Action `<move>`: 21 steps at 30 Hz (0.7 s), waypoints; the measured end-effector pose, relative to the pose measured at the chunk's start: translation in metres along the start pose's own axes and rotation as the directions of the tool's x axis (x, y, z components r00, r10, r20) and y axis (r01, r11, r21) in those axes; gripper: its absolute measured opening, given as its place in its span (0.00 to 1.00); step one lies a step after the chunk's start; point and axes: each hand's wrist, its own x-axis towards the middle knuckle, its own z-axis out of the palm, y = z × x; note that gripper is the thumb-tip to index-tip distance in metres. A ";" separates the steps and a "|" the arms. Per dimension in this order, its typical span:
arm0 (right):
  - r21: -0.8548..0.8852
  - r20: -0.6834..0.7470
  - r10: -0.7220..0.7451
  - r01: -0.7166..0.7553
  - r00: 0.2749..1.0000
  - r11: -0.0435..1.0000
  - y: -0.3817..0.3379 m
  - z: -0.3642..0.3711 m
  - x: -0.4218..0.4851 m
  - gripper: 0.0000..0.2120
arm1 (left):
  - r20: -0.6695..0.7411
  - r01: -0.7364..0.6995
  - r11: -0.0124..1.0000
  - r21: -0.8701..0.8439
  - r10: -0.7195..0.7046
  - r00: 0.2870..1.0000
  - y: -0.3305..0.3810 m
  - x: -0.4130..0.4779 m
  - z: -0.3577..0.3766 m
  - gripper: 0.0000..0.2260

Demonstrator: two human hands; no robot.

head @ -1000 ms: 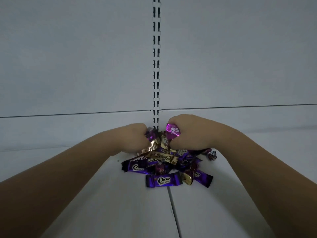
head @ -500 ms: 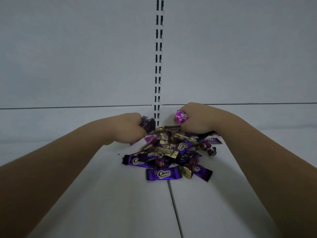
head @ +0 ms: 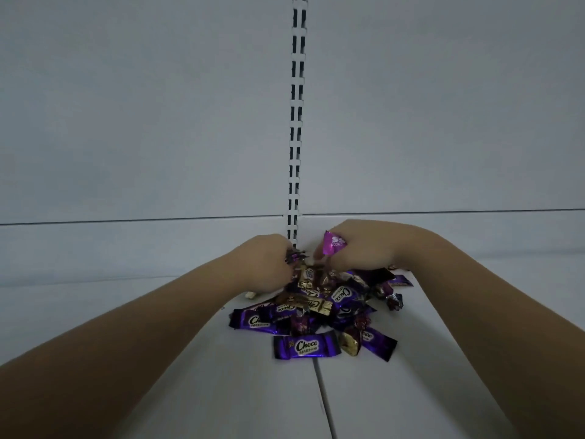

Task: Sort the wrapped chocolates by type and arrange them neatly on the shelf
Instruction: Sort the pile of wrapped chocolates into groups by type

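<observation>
Dozens of wrapped chocolates (head: 316, 312) are lying heaped on the white shelf (head: 411, 391), purple "Choco" bars among gold twists. I'm seeing my left hand (head: 269, 261) closing on a dark purple piece, my right hand (head: 357, 248) gripping a magenta wrapper (head: 334, 243).

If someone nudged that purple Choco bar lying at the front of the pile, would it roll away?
Probably not: the purple Choco bar lies flat on the white shelf, so it would likely slide. Its glossy wrapper suggests it may be slippery to pinch. It looks small, so likely light.
</observation>
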 end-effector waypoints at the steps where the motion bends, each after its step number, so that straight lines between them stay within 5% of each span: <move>1: 0.020 -0.042 0.008 -0.007 0.999 1.000 0.004 -0.003 0.000 0.15 | 0.001 -0.007 1.000 0.013 0.007 1.000 0.002 0.001 0.002 0.08; 4: 0.045 -0.146 0.044 -0.038 0.988 0.998 0.018 -0.008 0.003 0.17 | -0.013 -0.029 0.999 0.046 0.030 0.999 0.004 0.004 0.008 0.11; 13: -0.059 -0.129 0.101 -0.110 0.987 0.992 0.033 -0.016 -0.008 0.16 | 0.180 -0.034 0.999 0.040 0.026 0.983 0.004 -0.001 -0.009 0.11; 18: -0.077 -0.042 -0.021 0.018 0.999 0.997 0.020 -0.014 -0.022 0.08 | 0.124 -0.074 0.997 -0.031 0.078 0.989 0.009 -0.009 -0.020 0.05; 21: -0.084 0.015 -0.092 0.092 0.996 0.992 0.012 -0.009 -0.025 0.13 | 0.066 -0.061 0.998 -0.032 0.063 0.996 0.008 -0.008 -0.021 0.06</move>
